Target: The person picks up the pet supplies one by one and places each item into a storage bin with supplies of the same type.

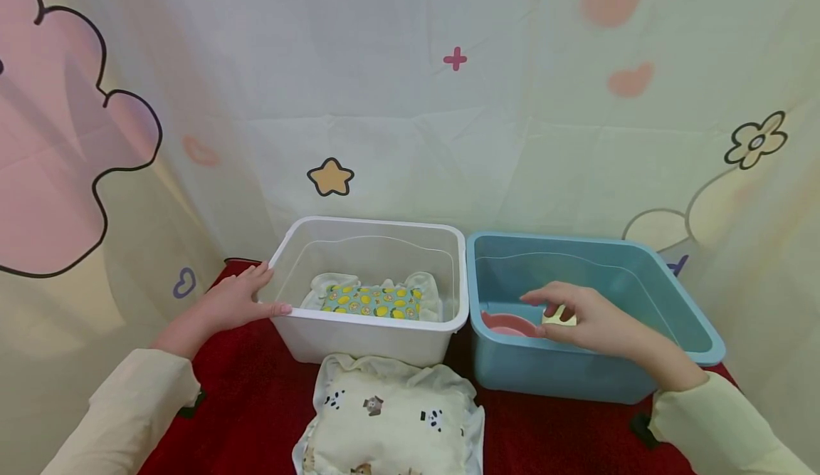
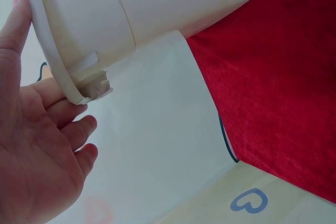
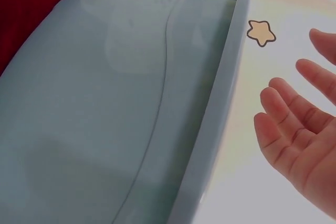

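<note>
On my feed I'm seeing the person's L hand (image 1: 233, 303) resting on the near-L corner of the white plastic bin (image 1: 374, 347); the thumb is lying over the front rim, w/ the fingers spreading wide along the side rim. The R hand (image 1: 592, 322) is hovering above the front edge of the blue plastic bin (image 1: 551, 372), its fingers loosely bending; the R wrist cam is showing the fingertips spaced apart & the grip empty. Just below it, inside the blue bin nr the front-L corner, a pink item (image 1: 512, 328) is sitting, w/ a pale yellow item (image 1: 564, 318) partly showing btwn thumb & fingers; I'm not able to tell if the hand is touching either one. A ruffled lemon-print pillow (image 1: 371, 303) is lying inside the white bin. A frilled cream pillow w/ animal prints (image 1: 391, 411) is lying in front of that bin on the red cloth (image 1: 256, 382). Both bins are standing side by side, a cartoon-print curtain (image 1: 384, 90) hanging behind 'em.
</note>
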{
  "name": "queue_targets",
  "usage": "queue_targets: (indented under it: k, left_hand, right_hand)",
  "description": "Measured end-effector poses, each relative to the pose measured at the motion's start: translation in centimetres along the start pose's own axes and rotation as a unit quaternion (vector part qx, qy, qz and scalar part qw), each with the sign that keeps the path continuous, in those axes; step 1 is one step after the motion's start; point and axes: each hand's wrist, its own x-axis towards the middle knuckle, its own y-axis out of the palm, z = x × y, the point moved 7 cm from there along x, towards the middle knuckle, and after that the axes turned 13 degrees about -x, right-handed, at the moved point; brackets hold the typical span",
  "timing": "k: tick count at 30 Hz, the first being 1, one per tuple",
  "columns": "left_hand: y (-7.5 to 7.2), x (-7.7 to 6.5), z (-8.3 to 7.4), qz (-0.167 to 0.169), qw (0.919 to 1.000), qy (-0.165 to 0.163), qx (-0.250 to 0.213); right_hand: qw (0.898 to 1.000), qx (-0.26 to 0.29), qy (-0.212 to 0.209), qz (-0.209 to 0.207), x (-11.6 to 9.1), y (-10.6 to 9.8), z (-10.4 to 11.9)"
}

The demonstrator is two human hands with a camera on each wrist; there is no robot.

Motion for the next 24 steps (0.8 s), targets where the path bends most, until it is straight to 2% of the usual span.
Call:
queue_targets:
  k: [8,15,24]
  left_hand:
    - [0.1,0.1,0.2,-0.004,1.0,-0.001,-0.001]
    - [0.1,0.1,0.2,-0.005,1.0,0.001,-0.003]
    - [0.1,0.1,0.3,-0.002,1.0,-0.004,-0.002]
  right_hand:
    - [1.0,-0.012,-0.009,-0.003,-0.2,0.4,0.6]
    - [0.999,-0.005,-0.033,-0.032,-0.3,0.4,1.7]
    - [0.999,-0.016,-0.03,-0.033,-0.2,1.2,1.7]
